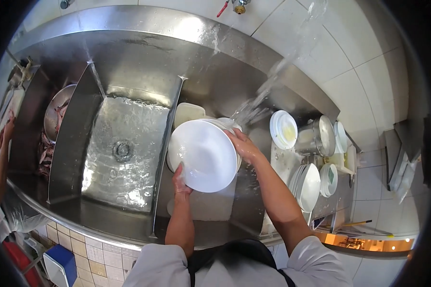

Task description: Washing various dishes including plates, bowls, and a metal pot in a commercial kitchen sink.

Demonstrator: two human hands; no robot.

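A stack of round white plates (204, 154) is held tilted over the right-hand basin of a stainless-steel sink. My left hand (182, 182) grips its lower left edge, thumb lying on the top plate's face. On the upper right side, my right hand (243, 145) has its fingers around the rims. A stream of water (262, 93) comes down from the upper right and splashes just behind the stack and my right hand. Under the plates, partly hidden, are a pale rectangular container (189, 112) and a whitish flat item (215, 204) in the basin.
Left of a metal divider (168, 143), the middle basin (124, 193) holds water. The far-left basin has a metal bowl (59, 120) with raw-looking pieces. At the right stand stacked dishes (283, 130), a metal pot (314, 136) and oval plates (306, 188). Another person's hand (9, 127) works far left.
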